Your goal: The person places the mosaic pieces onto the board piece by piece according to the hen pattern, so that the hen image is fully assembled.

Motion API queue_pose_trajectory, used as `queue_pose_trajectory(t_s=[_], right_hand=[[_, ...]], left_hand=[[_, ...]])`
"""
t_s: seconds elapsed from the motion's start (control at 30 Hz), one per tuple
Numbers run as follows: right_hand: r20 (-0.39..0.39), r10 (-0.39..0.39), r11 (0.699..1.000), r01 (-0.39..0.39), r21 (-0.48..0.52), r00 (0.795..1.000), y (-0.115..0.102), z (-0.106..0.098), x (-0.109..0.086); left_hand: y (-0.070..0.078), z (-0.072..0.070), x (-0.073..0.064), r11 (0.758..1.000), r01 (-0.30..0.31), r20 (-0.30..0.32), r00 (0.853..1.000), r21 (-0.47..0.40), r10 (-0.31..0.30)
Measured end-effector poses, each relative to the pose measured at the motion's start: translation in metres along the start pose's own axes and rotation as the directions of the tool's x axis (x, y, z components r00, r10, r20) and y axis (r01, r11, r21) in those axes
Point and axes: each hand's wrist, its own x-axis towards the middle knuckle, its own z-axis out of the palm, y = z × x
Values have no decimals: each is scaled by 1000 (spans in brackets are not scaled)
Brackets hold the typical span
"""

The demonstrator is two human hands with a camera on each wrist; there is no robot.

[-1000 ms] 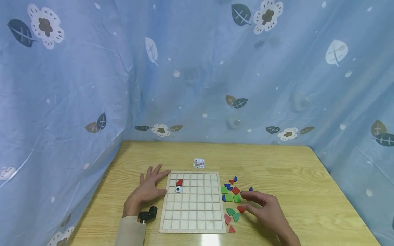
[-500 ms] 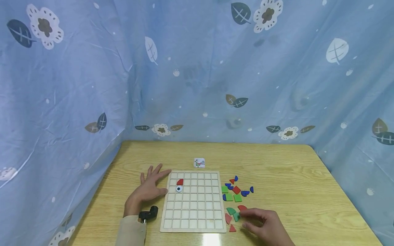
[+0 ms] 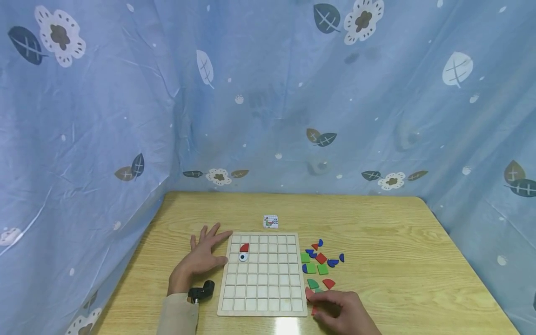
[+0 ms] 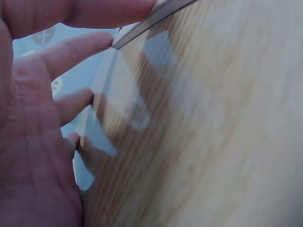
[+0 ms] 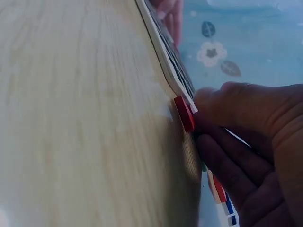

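My left hand (image 3: pixel 204 258) lies at the left side of a pale wooden grid board (image 3: pixel 262 316), fingers spread, with thumb and index fingertip at its edge. In the left wrist view, the left palm (image 4: pixel 35 118) faces the table. Over the near end of the pieces right of the board is my right hand (image 3: pixel 343 308), thumb and index finger apart. A red triangle (image 3: pixel 314 311) shows between them; in the right wrist view a red piece (image 5: pixel 184 114) lies right by the thumb tip. A pinkish-red piece (image 3: pixel 309 293) and a partly covered green piece (image 3: pixel 319 291) are at the index finger.
On the board sit a red quarter-circle (image 3: pixel 244 248) and a round eye piece (image 3: pixel 243 257). A small pattern card (image 3: pixel 270 221) lies behind the board. Green squares (image 3: pixel 323 269), blue half-circles (image 3: pixel 332 263) and a red square (image 3: pixel 320 258) are scattered to the right.
My right hand has moved toward the near edge and left, from beside the green and red pieces to the red triangle. The left hand stays at the board's edge.
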Motion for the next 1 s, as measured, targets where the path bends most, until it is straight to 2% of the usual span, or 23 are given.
queue_pose_trajectory(t_s=[0.2, 0.4, 0.5, 0.7, 0.9, 1.0], right_hand=[[25, -19, 999, 20, -31, 999, -2, 1, -2], [-38, -172, 976, 165, -145, 984, 3, 5, -6], [-62, -207, 971, 198, -133, 976, 5, 5, -9], [-55, -187, 981, 183, -67, 981, 6, 4, -10], [-56, -116, 990, 111, -91, 992, -3, 2, -5], [-89, -144, 983, 132, -127, 986, -9, 2, 5]], left_hand=[[0, 0, -1, 1000, -3, -2, 1000, -6, 3], [-1, 0, -1, 1000, -4, 0, 1000, -6, 4], [0, 0, -1, 1000, 1, -1, 1000, -2, -1], [0, 0, -1, 1000, 4, -5, 1000, -1, -4], [1, 1, -2, 1000, 7, -1, 1000, 1, -7], [1, 1, -2, 1000, 9, -4, 1000, 1, -9]])
